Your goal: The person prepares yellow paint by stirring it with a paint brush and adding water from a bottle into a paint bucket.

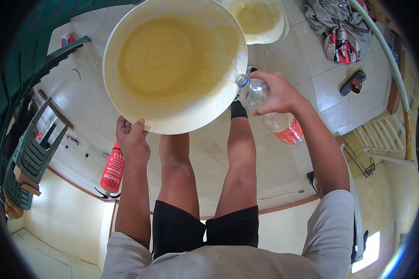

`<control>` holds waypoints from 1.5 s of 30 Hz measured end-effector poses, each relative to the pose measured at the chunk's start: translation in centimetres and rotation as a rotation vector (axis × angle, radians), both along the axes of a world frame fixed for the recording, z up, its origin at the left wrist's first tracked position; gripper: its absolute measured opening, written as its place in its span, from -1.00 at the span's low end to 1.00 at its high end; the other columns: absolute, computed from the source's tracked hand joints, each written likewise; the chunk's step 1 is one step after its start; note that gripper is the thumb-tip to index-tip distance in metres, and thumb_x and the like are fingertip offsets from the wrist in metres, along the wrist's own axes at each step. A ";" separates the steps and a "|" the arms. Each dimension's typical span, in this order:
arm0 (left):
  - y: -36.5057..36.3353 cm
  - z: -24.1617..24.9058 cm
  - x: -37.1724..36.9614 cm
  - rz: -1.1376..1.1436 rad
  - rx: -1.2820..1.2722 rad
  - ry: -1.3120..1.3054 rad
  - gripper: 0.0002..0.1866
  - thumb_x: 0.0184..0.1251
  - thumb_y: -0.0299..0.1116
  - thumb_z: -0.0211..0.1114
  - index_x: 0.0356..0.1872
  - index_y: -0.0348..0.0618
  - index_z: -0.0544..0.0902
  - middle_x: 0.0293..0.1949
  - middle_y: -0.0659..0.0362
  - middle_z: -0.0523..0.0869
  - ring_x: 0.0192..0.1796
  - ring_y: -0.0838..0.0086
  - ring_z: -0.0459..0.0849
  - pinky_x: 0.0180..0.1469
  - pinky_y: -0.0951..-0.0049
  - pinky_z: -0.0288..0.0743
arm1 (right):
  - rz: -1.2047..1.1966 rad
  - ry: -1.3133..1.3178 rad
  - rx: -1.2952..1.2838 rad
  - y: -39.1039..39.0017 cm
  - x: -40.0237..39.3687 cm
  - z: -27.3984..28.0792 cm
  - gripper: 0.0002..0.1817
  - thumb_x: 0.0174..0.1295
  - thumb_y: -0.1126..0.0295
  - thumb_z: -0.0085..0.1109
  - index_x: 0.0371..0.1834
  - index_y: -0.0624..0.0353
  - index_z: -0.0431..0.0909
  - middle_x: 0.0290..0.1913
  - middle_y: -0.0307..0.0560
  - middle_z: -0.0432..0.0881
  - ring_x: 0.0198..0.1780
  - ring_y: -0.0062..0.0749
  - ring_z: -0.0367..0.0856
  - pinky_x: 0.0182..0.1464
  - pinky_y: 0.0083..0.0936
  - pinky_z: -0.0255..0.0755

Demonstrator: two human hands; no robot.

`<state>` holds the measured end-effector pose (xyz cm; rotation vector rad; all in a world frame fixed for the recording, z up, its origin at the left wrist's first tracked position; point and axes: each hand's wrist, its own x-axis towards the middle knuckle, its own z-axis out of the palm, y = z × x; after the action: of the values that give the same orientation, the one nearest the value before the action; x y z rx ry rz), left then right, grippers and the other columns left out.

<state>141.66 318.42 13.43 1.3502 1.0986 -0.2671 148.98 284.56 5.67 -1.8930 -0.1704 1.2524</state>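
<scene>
A large pale basin (172,60) with yellowish liquid in its bottom fills the upper middle of the view. At its lower left rim, my left hand (134,138) is closed, with thumb and fingers pinching the edge. Beside the basin's right rim, my right hand (281,95) wraps round the upper part of a clear plastic bottle (255,94). The bottle is tilted, its neck close to the basin's rim and its red label at the lower right. Whether liquid is flowing from the neck cannot be made out.
A smaller pale container (256,18) with yellowish contents stands behind the basin. A red fire extinguisher (112,169) is at the left, near green plastic chairs (39,135). At the right lie a sandal (353,83) and grey cloth (321,18) on the tiled floor.
</scene>
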 end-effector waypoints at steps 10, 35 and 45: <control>-0.3 -0.3 0.2 -0.001 0.008 0.021 -0.56 0.03 -0.58 0.14 0.00 -0.35 0.29 -0.11 0.04 0.51 -0.07 0.41 0.54 0.01 0.34 0.46 | -0.029 0.108 0.007 -0.2 0.0 0.1 -0.19 -0.55 0.28 0.45 -0.03 0.25 0.43 -0.28 0.09 0.61 -0.23 -0.23 0.60 -0.09 -0.43 0.43; 0.8 -1.5 -0.2 0.047 -0.050 -0.019 -0.55 -0.01 -0.58 0.07 0.00 -0.35 0.31 -0.05 0.03 0.49 -0.03 0.37 0.54 0.10 0.34 0.41 | -0.086 -0.404 0.005 -0.6 -2.6 -1.0 -0.15 -0.51 0.30 0.45 0.07 0.08 0.37 -0.14 0.03 0.53 -0.14 -0.07 0.52 -0.10 -0.29 0.44; 5.9 -6.9 -2.0 0.145 -0.193 -0.006 -0.45 -0.04 -0.51 0.00 0.12 -0.22 0.34 0.02 0.12 0.51 0.11 0.33 0.46 0.15 0.27 0.35 | -0.576 -0.818 -0.166 -4.3 -7.3 -1.3 -0.07 -0.48 0.37 0.52 0.13 0.22 0.27 -0.11 -0.02 0.48 -0.09 -0.25 0.53 -0.05 -0.40 0.46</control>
<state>139.62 324.27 6.54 1.0946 1.1305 -0.2557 141.70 280.25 4.36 -2.2774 0.0607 0.0776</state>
